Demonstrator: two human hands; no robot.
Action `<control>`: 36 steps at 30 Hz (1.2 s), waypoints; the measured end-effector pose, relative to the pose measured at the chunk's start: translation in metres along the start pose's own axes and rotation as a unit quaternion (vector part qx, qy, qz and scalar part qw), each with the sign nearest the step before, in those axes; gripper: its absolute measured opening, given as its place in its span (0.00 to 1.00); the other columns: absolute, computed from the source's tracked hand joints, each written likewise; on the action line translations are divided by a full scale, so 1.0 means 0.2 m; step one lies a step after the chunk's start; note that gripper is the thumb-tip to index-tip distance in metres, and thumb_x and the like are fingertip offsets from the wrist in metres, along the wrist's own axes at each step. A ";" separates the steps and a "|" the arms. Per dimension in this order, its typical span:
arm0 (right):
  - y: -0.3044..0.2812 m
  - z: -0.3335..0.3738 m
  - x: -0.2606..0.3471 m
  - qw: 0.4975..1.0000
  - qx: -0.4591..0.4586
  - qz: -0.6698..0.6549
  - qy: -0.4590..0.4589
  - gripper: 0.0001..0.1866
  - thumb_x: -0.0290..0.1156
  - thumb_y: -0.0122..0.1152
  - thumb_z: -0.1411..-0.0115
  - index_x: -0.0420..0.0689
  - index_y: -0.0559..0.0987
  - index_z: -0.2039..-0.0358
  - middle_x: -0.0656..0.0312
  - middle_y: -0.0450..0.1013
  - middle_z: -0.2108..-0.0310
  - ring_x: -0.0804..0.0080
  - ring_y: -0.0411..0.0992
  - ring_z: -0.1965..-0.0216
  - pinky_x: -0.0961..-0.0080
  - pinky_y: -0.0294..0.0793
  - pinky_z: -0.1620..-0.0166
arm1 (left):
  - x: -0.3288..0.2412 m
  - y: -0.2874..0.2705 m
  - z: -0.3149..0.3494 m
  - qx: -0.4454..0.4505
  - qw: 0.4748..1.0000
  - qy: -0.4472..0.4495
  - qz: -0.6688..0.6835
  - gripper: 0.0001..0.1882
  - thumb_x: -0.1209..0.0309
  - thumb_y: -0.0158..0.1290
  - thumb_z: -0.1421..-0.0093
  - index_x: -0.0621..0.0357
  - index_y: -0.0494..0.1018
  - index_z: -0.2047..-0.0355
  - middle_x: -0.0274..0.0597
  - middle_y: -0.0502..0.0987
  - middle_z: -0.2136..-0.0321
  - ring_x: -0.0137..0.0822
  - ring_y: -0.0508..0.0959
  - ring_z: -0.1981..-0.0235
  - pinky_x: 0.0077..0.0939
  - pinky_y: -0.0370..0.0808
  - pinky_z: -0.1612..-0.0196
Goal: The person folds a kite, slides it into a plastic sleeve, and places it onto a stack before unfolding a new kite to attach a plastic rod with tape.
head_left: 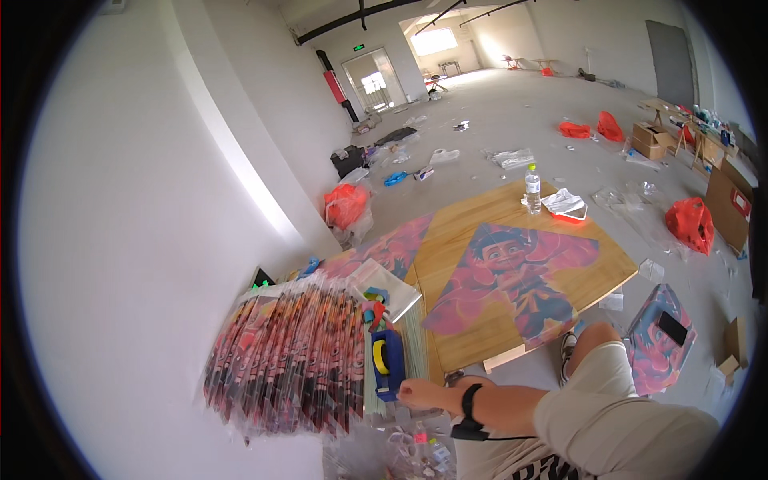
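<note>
My right hand [419,394] reaches in from the lower right, its fingers closed, at the near end of a blue tape dispenser [388,376]. What the fingers pinch, if anything, is too small to make out. A roll of yellow tape [379,357] sits in the dispenser. Left of it lies a wide row of overlapping clear plastic sleeves with colourful printed sheets [284,356]. Beyond the dispenser are small coloured tape rolls [374,308] and a clear plastic bag [392,290]. My left hand is out of view.
A wooden table [448,232] with a printed cartoon figure stretches ahead, bearing a water bottle [533,190] and a red-rimmed tray [570,213]. A phone [672,328] lies on a printed stool [661,352] at right. Red bags [690,224] and plastic litter the floor; a wall [120,240] rises left.
</note>
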State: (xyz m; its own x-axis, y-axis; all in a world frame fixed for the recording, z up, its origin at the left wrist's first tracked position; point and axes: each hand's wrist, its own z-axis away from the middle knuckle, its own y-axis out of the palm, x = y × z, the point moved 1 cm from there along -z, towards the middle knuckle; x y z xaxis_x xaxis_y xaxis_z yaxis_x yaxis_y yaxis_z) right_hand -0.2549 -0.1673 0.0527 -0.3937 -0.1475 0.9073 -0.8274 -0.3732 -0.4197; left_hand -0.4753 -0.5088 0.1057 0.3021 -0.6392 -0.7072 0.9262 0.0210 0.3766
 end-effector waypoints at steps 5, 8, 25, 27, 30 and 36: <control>-0.38 0.23 0.11 0.916 -0.007 -0.385 0.108 0.18 0.47 0.54 0.33 0.48 0.70 0.51 0.61 0.74 0.62 0.69 0.77 0.67 0.70 0.78 0.61 | -0.06 0.17 -0.09 0.002 0.995 0.104 -0.006 0.18 0.59 0.52 0.34 0.63 0.79 0.61 0.27 0.69 0.82 0.21 0.65 0.81 0.16 0.61 0.77; -0.67 0.40 0.19 0.901 -0.048 -0.428 0.052 0.19 0.45 0.52 0.32 0.49 0.66 0.48 0.61 0.73 0.61 0.70 0.76 0.65 0.71 0.77 0.59 | -0.14 0.31 -0.25 -0.106 0.985 0.109 -0.083 0.13 0.61 0.54 0.35 0.56 0.79 0.60 0.25 0.70 0.79 0.20 0.65 0.80 0.18 0.61 0.77; -1.65 1.55 0.93 0.899 -0.299 -0.099 -0.303 0.10 0.20 0.42 0.31 0.42 0.62 0.51 0.58 0.73 0.69 0.78 0.72 0.71 0.79 0.73 0.65 | -0.15 1.43 -1.15 0.273 0.935 0.096 -0.204 0.15 0.72 0.58 0.38 0.58 0.74 0.51 0.32 0.74 0.71 0.21 0.69 0.72 0.17 0.66 0.70; -1.66 1.60 0.95 0.902 -0.308 -0.032 -0.301 0.09 0.21 0.45 0.31 0.42 0.64 0.51 0.63 0.73 0.71 0.81 0.71 0.73 0.82 0.72 0.69 | -0.08 1.51 -1.19 0.307 0.943 0.007 -0.126 0.20 0.70 0.58 0.37 0.58 0.71 0.45 0.31 0.75 0.69 0.20 0.68 0.74 0.16 0.65 0.71; -1.65 1.66 1.00 0.889 -0.327 -0.007 -0.321 0.08 0.22 0.47 0.32 0.41 0.65 0.53 0.63 0.73 0.72 0.82 0.72 0.74 0.82 0.71 0.72 | 0.00 1.54 -1.23 0.298 0.948 -0.038 -0.108 0.27 0.69 0.58 0.37 0.54 0.65 0.38 0.31 0.75 0.69 0.19 0.67 0.75 0.16 0.65 0.73; -1.68 1.70 1.10 0.904 -0.274 0.052 -0.322 0.16 0.20 0.55 0.37 0.42 0.68 0.49 0.64 0.72 0.74 0.81 0.72 0.77 0.82 0.70 0.74 | -0.33 1.61 -1.09 0.265 0.728 0.210 -0.596 0.21 0.70 0.52 0.34 0.53 0.67 0.41 0.34 0.77 0.65 0.24 0.70 0.73 0.21 0.70 0.68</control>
State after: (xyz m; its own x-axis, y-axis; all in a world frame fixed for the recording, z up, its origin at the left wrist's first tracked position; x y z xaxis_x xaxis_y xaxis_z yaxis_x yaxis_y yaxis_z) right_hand 0.0730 -0.3851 0.4026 -0.3112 -0.7253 0.6141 -0.9434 0.1576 -0.2918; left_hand -0.1481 -0.2928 0.1435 -0.4991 0.3339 -0.7996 0.4029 -0.7276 -0.5553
